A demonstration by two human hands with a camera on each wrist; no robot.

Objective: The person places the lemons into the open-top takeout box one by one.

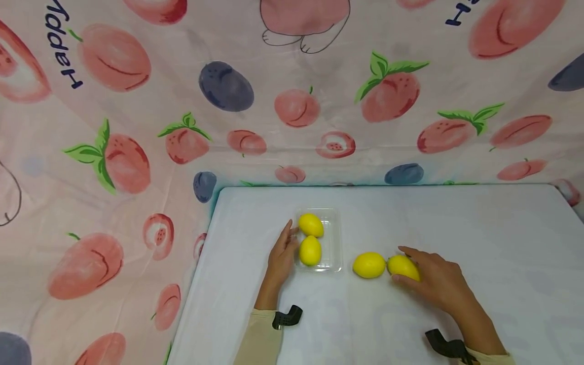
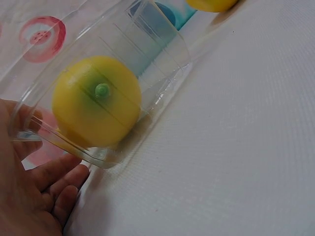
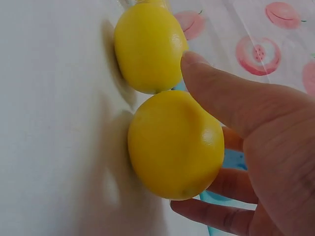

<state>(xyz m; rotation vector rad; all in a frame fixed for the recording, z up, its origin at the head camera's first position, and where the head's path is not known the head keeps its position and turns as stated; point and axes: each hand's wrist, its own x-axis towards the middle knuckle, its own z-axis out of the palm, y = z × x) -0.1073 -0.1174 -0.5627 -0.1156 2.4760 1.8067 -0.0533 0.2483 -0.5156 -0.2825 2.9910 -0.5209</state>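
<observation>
Two yellow lemons (image 1: 311, 225) lie in a clear plastic container (image 1: 336, 248), one behind the other along its left side. My left hand (image 1: 283, 256) rests against the container's left side; some fingers show through its wall in the left wrist view. On the white table, two more lemons sit end to end, the left lemon (image 1: 369, 265) and the right lemon (image 1: 403, 267). My right hand (image 1: 438, 279) is spread around the right lemon, thumb on the near side and fingers on the far side. In the right wrist view, the thumb tip overlaps the edge of the other lemon (image 3: 150, 49).
The white tabletop (image 1: 502, 238) extends to the right and in front of the hands. Behind and to the left hangs a pink cloth (image 1: 255, 167) printed with fruit. A black strap-like device (image 1: 288, 317) sits at each wrist.
</observation>
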